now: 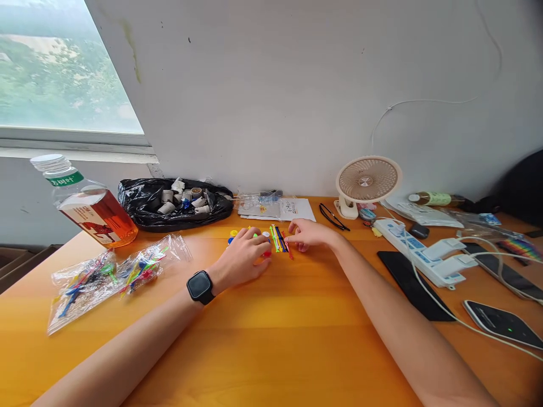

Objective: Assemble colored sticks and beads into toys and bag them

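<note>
My left hand point(244, 255), with a black watch on the wrist, lies palm down over small coloured discs. Its fingers are apart and partly cover the pieces. A yellow disc point(233, 233) and a blue disc point(231, 241) show at its left, and a red one point(267, 254) by its fingertips. Just right of it lies a row of thin coloured plastic sticks point(278, 239), in green, yellow and dark blue. My right hand point(309, 234) is at the row's right side, fingers bent but apart. Its index fingertip touches or nearly touches a red stick point(289, 250).
Clear plastic bags point(114, 277) of coloured pieces lie at the left, near a large bottle point(91, 209). Behind are a black bag point(169, 206) holding cardboard tubes, papers point(299, 210), glasses point(334, 217) and a fan point(367, 180). A power strip point(418, 251) and phones lie right.
</note>
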Motion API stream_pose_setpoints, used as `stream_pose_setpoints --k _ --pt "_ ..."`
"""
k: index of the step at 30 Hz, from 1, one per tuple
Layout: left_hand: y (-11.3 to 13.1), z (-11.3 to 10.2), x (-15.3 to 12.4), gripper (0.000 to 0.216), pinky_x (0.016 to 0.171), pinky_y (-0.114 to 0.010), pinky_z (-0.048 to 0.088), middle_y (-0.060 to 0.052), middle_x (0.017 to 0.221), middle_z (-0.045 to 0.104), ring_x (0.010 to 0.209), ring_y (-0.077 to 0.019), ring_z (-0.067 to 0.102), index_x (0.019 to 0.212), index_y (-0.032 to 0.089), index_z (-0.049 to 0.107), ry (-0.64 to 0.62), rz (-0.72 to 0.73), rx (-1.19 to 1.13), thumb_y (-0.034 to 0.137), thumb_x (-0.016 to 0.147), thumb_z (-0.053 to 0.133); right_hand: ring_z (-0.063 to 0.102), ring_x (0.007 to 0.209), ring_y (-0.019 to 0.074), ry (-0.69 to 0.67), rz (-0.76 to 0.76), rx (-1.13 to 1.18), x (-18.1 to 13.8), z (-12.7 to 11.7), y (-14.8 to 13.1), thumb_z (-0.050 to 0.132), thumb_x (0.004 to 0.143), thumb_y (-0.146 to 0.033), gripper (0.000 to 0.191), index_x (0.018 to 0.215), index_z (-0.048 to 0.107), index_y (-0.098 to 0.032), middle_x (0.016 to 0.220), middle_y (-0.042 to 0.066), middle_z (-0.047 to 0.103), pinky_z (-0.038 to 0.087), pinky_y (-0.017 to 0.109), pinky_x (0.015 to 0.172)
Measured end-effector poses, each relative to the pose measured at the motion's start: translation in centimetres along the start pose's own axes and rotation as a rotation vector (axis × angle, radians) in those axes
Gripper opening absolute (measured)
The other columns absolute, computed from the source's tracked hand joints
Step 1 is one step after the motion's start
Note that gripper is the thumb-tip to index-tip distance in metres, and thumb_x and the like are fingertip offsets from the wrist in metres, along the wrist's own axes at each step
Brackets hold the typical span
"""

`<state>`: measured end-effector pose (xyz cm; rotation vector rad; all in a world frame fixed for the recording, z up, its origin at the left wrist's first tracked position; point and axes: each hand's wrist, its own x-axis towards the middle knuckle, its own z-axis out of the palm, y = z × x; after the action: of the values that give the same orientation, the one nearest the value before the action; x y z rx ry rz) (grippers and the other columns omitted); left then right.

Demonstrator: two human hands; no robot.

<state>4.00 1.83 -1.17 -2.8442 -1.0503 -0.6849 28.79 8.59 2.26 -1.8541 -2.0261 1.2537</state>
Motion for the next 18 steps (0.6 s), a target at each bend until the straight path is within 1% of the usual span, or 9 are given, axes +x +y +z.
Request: stream_pose_setpoints --k 3,5,7,10,13,15,18 --pt "-0.5 -0.1 -0.1 0.018 0.102 -0.047 0.047 -0.006 0.126 0.073 0.12 -0.0293 0.058 0.117 0.025 0.071 0.007 -0.015 -0.024 0.032 0.102 0.063 0.071 0.061 0.0154 0.011 -0.043 -0.037 0.0 0.3 -0.1 0.08 0.09 -0.019 0.033 0.114 0.058 -0.016 0.071 -0.002 0.072 0.051 0.021 0.057" --pt "-1.1 -0.4 -0.1 0.03 0.105 -0.047 0.049 -0.007 0.13 0.071 0.122 -0.0296 0.058 0.128 0.026 0.068 0.003 -0.029 -0.065 0.037 0.1 0.067 0.071 0.062 0.0147 0.039 -0.094 -0.07 0.3 0.7 -0.2 0.077 0.089 -0.013 0.03 0.113 0.059 -0.017 0.071 -0.002 0.073 0.05 0.021 0.058" --pt "-1.8 -0.8 -0.2 0.039 0.106 -0.047 0.05 -0.009 0.13 0.071 0.123 -0.0303 0.058 0.135 0.026 0.065 -0.004 -0.046 -0.098 0.041 0.099 0.07 0.07 0.062 0.0145 0.073 -0.148 -0.109 0.6 1.2 -0.3 0.075 0.089 -0.012 0.027 0.111 0.06 -0.017 0.071 -0.002 0.073 0.047 0.021 0.057" --pt "-2.5 -1.3 -0.3 0.043 0.107 -0.049 0.05 -0.01 0.129 0.071 0.125 -0.0317 0.058 0.139 0.026 0.064 -0.005 -0.068 -0.116 0.046 0.101 0.068 0.067 0.062 0.0145 0.131 -0.209 -0.142 0.9 2.0 -0.6 0.074 0.092 -0.018 0.022 0.11 0.062 -0.017 0.074 -0.001 0.072 0.044 0.023 0.059" --pt "-2.8 -1.2 -0.3 0.042 0.108 -0.051 0.048 -0.011 0.131 0.071 0.126 -0.0321 0.057 0.142 0.028 0.064 -0.014 -0.067 -0.111 0.046 0.105 0.062 0.064 0.067 0.0146 0.191 -0.262 -0.172 1.0 2.7 -0.8 0.074 0.092 -0.021 0.022 0.112 0.065 -0.016 0.08 0.0 0.072 0.042 0.024 0.062" --pt "-2.9 -1.0 -0.2 0.04 0.108 -0.051 0.048 -0.011 0.13 0.071 0.124 -0.0317 0.057 0.141 0.028 0.064 -0.019 -0.064 -0.101 0.045 0.106 0.06 0.062 0.069 0.0148 0.228 -0.327 -0.203 1.0 3.2 -0.9 0.072 0.093 -0.021 0.026 0.117 0.067 -0.015 0.082 0.001 0.07 0.041 0.024 0.064" --pt "-3.3 -1.1 -0.3 0.041 0.108 -0.049 0.048 -0.011 0.128 0.072 0.124 -0.0314 0.058 0.14 0.027 0.065 -0.007 -0.063 -0.109 0.046 0.105 0.062 0.06 0.07 0.0147 0.258 -0.441 -0.234 1.1 3.8 -0.8 0.068 0.096 -0.023 0.034 0.129 0.068 -0.015 0.086 0.002 0.069 0.04 0.025 0.066"
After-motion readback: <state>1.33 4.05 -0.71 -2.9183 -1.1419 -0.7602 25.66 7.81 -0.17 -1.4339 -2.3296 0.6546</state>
